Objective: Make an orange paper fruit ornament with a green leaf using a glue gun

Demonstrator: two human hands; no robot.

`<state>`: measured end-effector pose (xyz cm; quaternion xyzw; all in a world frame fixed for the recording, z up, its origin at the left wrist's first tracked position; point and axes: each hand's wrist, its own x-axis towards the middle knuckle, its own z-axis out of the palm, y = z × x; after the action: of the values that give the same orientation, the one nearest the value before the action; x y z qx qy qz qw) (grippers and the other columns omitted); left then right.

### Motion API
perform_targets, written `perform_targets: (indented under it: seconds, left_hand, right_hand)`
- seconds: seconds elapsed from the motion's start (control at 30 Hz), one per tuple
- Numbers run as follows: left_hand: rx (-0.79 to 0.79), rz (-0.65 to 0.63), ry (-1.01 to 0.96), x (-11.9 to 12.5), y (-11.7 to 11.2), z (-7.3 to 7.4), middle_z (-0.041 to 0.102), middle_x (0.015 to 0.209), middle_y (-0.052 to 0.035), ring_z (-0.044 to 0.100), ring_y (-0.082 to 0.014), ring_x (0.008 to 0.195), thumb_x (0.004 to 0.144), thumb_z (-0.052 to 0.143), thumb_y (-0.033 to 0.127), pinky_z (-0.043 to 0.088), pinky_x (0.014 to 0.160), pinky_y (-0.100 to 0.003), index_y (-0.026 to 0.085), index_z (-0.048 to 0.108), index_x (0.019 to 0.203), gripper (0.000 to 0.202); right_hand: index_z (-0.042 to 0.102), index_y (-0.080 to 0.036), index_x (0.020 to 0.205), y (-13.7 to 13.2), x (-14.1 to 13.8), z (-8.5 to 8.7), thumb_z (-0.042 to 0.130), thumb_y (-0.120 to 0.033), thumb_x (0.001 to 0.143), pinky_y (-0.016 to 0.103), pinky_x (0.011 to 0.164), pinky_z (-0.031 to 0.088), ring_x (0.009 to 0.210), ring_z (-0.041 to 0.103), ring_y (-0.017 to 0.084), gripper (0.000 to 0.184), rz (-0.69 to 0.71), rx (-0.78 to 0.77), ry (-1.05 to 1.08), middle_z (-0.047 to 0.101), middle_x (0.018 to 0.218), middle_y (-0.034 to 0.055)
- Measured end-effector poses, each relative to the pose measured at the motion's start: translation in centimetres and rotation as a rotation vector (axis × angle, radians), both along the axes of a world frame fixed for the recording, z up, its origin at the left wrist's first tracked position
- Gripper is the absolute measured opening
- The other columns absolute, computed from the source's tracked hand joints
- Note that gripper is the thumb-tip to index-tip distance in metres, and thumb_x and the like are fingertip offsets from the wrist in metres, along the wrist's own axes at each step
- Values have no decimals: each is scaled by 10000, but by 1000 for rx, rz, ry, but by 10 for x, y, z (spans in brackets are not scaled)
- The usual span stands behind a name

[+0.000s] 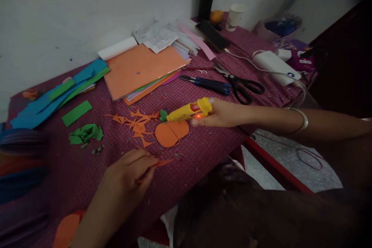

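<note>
My right hand (222, 113) grips a yellow hot glue gun (188, 110) with a small red light lit on its side. The nozzle points left, just over the top of an orange paper pumpkin shape (167, 135), next to a small green paper piece (163, 115). Lower down, the fingers of my left hand (135, 170) pinch a thin orange paper strip (164, 162) by one end. Several pointed orange paper scraps (139, 124) lie left of the pumpkin shape. Crumpled green paper (86, 133) rests farther left.
Behind lie a stack of coloured paper (142, 69), a blue utility knife (209, 84), scissors (240, 82) and a phone (212, 35). A paper cup (235, 17) and a white power bank (276, 68) with a cable stand at the right. Blue strips (64, 93) are at the left.
</note>
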<state>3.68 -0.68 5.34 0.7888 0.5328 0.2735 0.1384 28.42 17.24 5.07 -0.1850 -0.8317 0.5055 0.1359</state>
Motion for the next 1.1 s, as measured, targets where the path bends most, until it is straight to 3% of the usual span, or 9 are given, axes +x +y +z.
perform_targets:
  seconds: [0.1,0.23,0.33,0.47,1.1]
  left_hand:
    - [-23,-5,42,6,-3,3,739,909,-34,712,-171,776,871,572,216,579,674,-251,246,721,881,152]
    - [-112,17,166,16,-6,-3,698,1201,-91,717,-197,975,913,470,168,600,798,-295,207,682,828,232]
    - [-207,13,245,20,-6,-12,619,1345,-124,715,-210,999,924,442,156,607,805,-321,187,640,773,251]
    - [-220,-9,282,20,-5,-20,630,1327,-148,722,-232,982,938,432,179,620,791,-359,181,613,757,257]
    - [-174,-14,252,16,-5,-26,656,1300,-113,707,-232,1033,944,435,201,620,823,-384,194,628,801,240]
  right_hand:
    - [653,-117,1095,4,-8,-10,584,-278,896,267,840,515,929,629,138,265,77,-48,-4,702,1058,71]
    - [647,-110,1061,5,-9,-17,580,-362,900,240,734,495,800,612,124,306,78,-9,-25,696,956,56]
    - [642,-107,1028,5,-8,-21,579,-385,901,226,676,467,734,588,112,311,75,3,-59,680,888,42]
    - [637,-103,982,6,-7,-23,585,-390,893,226,651,443,697,562,109,304,71,20,-93,652,839,34]
    - [593,-134,904,-9,12,-8,608,-400,870,232,627,418,666,549,107,269,91,-61,-267,614,765,5]
